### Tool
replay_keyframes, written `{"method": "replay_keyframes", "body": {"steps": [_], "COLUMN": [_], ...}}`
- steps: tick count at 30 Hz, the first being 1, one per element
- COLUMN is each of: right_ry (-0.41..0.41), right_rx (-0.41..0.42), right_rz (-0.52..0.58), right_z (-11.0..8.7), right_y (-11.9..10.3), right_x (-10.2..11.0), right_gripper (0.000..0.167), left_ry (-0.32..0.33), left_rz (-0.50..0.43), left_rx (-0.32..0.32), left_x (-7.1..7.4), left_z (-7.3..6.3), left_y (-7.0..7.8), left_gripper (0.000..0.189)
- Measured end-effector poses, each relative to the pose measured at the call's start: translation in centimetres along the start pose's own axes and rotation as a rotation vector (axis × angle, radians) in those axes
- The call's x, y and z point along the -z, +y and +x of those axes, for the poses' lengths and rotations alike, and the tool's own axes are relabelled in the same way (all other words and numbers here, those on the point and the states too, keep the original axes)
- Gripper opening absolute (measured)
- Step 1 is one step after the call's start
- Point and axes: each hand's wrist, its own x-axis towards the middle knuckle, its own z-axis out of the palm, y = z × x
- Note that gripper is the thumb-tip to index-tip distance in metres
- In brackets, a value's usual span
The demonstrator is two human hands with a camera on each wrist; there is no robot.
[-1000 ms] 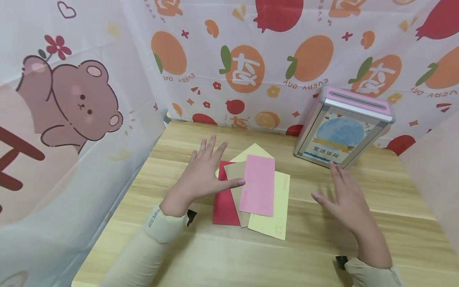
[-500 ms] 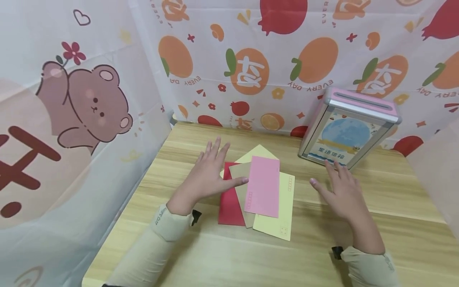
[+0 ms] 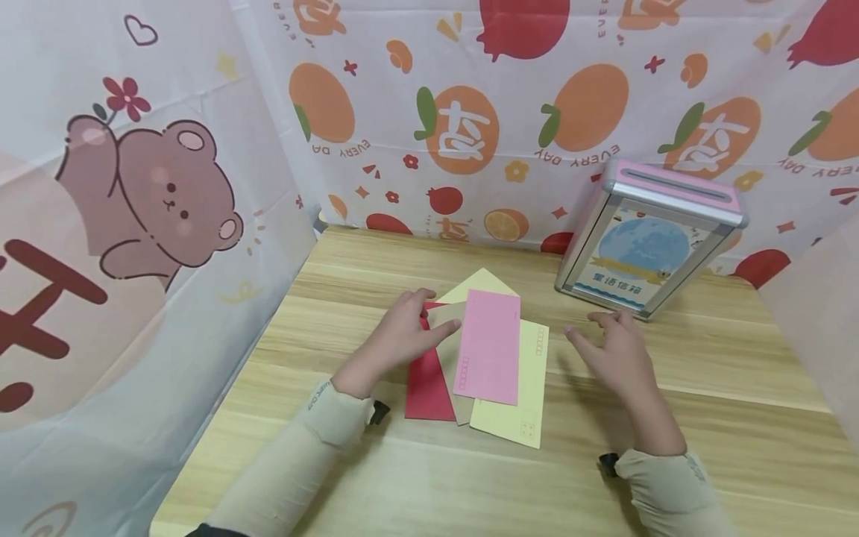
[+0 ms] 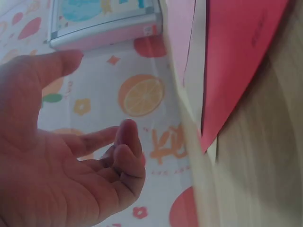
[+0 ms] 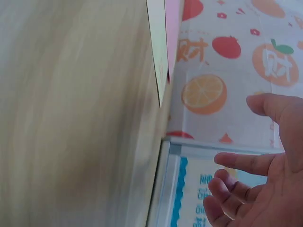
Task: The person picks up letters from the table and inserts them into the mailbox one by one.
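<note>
Several envelopes lie overlapped in a loose stack mid-table. A pink envelope (image 3: pixel 488 347) is on top, over a tan one (image 3: pixel 451 362), a red one (image 3: pixel 427 388) and a pale yellow one (image 3: pixel 530 388). Another yellow envelope (image 3: pixel 479 283) shows its pointed end at the back. Over the stack's left side hovers my left hand (image 3: pixel 399 335), its fingers loosely curled and its thumb pointing at the pink envelope. In the left wrist view this hand (image 4: pixel 66 175) holds nothing and is apart from the red envelope (image 4: pixel 236 56). My right hand (image 3: pixel 620 362), also holding nothing, hangs right of the stack with bent fingers.
A metal-framed letter box (image 3: pixel 644 253) with a slotted pink top stands at the back right, just beyond my right hand. Behind the wooden table (image 3: pixel 376 485) hangs a fruit-print cloth (image 3: pixel 389 89). A bear-print cloth (image 3: pixel 168 201) borders the left side.
The fingers of both hands have bent from a spread pose. My right hand has moved left, toward the stack. The envelopes lie as before, and the view has shifted slightly.
</note>
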Motion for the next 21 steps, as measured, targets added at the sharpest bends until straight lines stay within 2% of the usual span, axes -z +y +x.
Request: {"method": "replay_keyframes", "body": {"steps": [4,9,15,21], "right_ry": [-0.018,-0.053,-0.118,-0.166], "right_rx": [-0.004,-0.006,-0.033,-0.042], "right_rz": [0.048,0.096,0.148,0.190], "right_z": [0.6,1.4,2.1,2.3], "right_y": [-0.5,-0.6,-1.0,-2.1], "right_x": [-0.9,-1.9,-3.0,-4.1], "right_gripper": [0.074,0.062,0.051,0.038], "left_ry": [0.006,-0.016,-0.045,-0.087], "left_rz": [-0.032,-0.040,-0.047,-0.025], "left_rx": [0.028,0.071,0.051,0.099], "left_x": [-0.6,-1.3,-2.4,-3.4], "left_z": [0.4,1.2,2.0,2.8], "left_y": [0.2,0.4,0.6,0.4], "left_gripper": [0.066,0.061,0.035,0.043]}}
